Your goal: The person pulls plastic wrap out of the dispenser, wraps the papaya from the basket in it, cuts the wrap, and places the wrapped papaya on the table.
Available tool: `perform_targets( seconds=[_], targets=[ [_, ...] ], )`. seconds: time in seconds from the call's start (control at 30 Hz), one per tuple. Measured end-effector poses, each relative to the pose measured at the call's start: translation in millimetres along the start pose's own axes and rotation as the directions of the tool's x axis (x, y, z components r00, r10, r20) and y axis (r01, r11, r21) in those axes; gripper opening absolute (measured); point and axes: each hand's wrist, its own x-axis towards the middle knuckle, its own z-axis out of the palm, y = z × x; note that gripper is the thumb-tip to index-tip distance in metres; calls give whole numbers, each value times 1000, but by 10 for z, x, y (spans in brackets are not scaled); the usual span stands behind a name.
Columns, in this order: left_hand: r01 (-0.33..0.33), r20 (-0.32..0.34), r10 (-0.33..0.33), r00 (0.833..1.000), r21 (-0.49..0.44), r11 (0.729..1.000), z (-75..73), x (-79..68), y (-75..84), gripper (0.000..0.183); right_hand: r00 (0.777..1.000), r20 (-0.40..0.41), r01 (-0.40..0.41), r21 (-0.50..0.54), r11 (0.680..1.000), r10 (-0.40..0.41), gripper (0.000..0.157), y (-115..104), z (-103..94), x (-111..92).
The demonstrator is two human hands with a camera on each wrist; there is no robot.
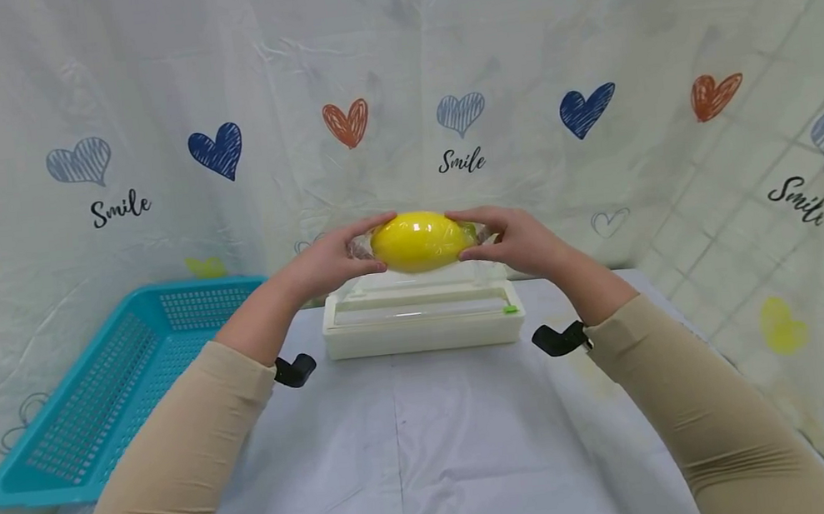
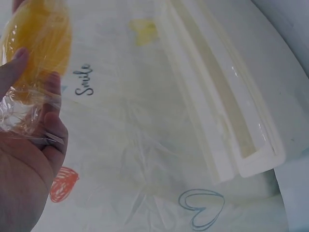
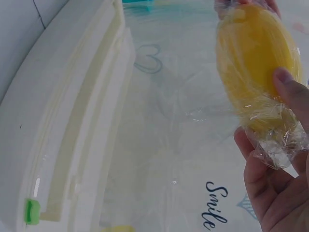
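Observation:
A smooth yellow oval fruit (image 1: 418,242), wrapped in clear cling film (image 3: 270,113), is held up lengthwise in front of the wall sheet. My left hand (image 1: 316,265) grips its left end between thumb and fingers, while my right hand (image 1: 527,241) pinches the right end the same way. Gathered film bunches at both ends, inside the two hands. Behind and below the fruit, a white cling film dispenser (image 1: 424,338) stands on the table with its clear lid (image 1: 429,279) raised. A green slider (image 3: 32,211) sits at the dispenser's right end.
A turquoise plastic basket (image 1: 67,494) with perforated sides is at the left, partly behind my left arm. White cloth (image 1: 433,456) covers the table. A pale sheet (image 1: 391,58) printed with hearts and "Smile" hangs behind.

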Motion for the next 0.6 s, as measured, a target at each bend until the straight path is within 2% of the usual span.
perform_targets(
  seconds=[0.4, 0.6],
  targets=[
    [-27, 17, 27, 1000, 13, 1000, -127, -47, 147, 74, 1000, 10, -8, -43, 999, 9, 64, -142, -121, 7],
    [-18, 14, 17, 1000, 9, 1000, -122, -103, 207, 74, 1000, 20, -10, -23, 1000, 11, 63, -193, -158, -39]
  ],
)
